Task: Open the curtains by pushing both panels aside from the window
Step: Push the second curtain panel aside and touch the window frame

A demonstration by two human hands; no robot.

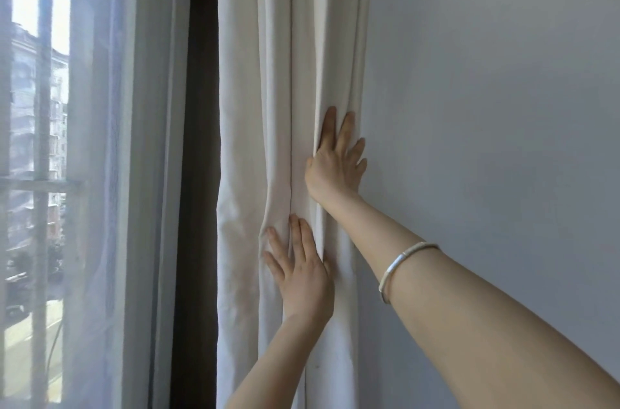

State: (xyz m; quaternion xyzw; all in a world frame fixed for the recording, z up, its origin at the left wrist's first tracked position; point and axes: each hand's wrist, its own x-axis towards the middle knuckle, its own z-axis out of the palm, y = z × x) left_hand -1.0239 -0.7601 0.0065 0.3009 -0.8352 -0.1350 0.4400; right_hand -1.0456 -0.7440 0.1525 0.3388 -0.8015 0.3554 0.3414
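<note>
A cream curtain panel hangs bunched in vertical folds between the dark window frame and the wall. My right hand lies flat against the folds near the wall, fingers spread and pointing up, thumb tucked behind a pleat. Lower and to the left, my left hand presses flat on the same panel with fingers apart. Neither hand grips the cloth. A silver bangle circles my right forearm.
A sheer white curtain covers the window on the left, with bars, buildings and a street visible through it. A dark frame post stands between sheer and panel. A plain grey wall fills the right.
</note>
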